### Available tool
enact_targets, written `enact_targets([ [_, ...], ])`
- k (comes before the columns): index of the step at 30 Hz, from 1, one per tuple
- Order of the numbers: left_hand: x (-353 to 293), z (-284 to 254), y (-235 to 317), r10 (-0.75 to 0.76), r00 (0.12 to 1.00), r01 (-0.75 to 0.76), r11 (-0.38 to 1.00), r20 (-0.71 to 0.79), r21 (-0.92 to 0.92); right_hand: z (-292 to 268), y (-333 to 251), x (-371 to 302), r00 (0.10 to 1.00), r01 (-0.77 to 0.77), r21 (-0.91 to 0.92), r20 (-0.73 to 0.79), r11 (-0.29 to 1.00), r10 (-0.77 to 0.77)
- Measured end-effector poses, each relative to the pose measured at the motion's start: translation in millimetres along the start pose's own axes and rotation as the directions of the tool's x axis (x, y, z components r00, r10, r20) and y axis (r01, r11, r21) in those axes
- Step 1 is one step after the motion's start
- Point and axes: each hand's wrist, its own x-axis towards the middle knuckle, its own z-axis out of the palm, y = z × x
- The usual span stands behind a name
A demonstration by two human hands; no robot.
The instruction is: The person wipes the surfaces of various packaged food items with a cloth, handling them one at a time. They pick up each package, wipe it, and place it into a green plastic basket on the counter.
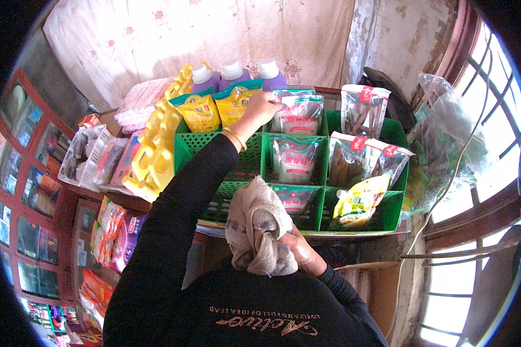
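My left hand [261, 108] reaches over the green divided basket [322, 208] to its back row. Its fingers are closed at the upper left corner of a clear packet of white grains [298, 115] with a green top. A similar packet [294, 159] stands in the compartment in front, and another lies nearer me. Beside the left hand stand two yellow packets [237, 106]. Close to my body, my right hand [304, 252] grips a crumpled, greyish-white cloth [259, 225]; the cloth hides part of its fingers and the basket's near edge.
Right-hand compartments hold clear bags of brown sticks [359, 161] and a yellow pouch [362, 202]. Three purple bottles [268, 75] stand behind. A yellow plastic rack [155, 147] and a white basket [87, 151] are left. Plastic bags [448, 139] and a cable [454, 173] hang right.
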Motion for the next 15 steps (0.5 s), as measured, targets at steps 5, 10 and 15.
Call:
enact_targets([
  [5,0,-1,-21,0.060,0.991,-0.034,0.978,0.121,-0.205,1,1,0,0.999,-0.017,-0.044,0.037,0.999,0.019],
  [10,-4,-5,-3,0.150,0.968,-0.142,0.988,0.201,-0.054,-1,4,-1,0.999,-0.015,-0.055,0.036,0.998,0.017],
  [15,-13,-6,20,0.179,0.984,-0.169,0.963,-0.026,0.209,8,-2,-5,0.997,-0.031,-0.072,0.066,0.997,0.035],
])
